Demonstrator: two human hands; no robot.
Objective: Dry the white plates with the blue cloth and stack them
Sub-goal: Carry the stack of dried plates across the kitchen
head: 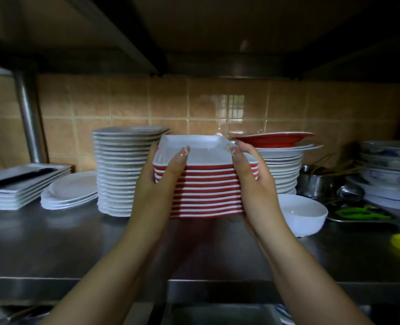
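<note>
Left hand (158, 181) and right hand (250, 181) gripping the red-and-white plate stack (206, 195) between curled fingers, thumbs resting on top rim

Upright stack of red-sided plates (206, 184)

shelf (77, 242): brushed metal | wall tiles (128, 99): glossy | square plates (206, 184): smooth, glossy

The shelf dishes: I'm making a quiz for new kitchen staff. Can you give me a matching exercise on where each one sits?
Things:
1. square plates
2. white bowl
3. red dish
4. oval plates

Places:
A. on top of the right-hand white stack
B. between both hands
C. right of the right hand, on the steel shelf
D. left of the tall white stack

Pairs: 1-B, 2-C, 3-A, 4-D
</note>
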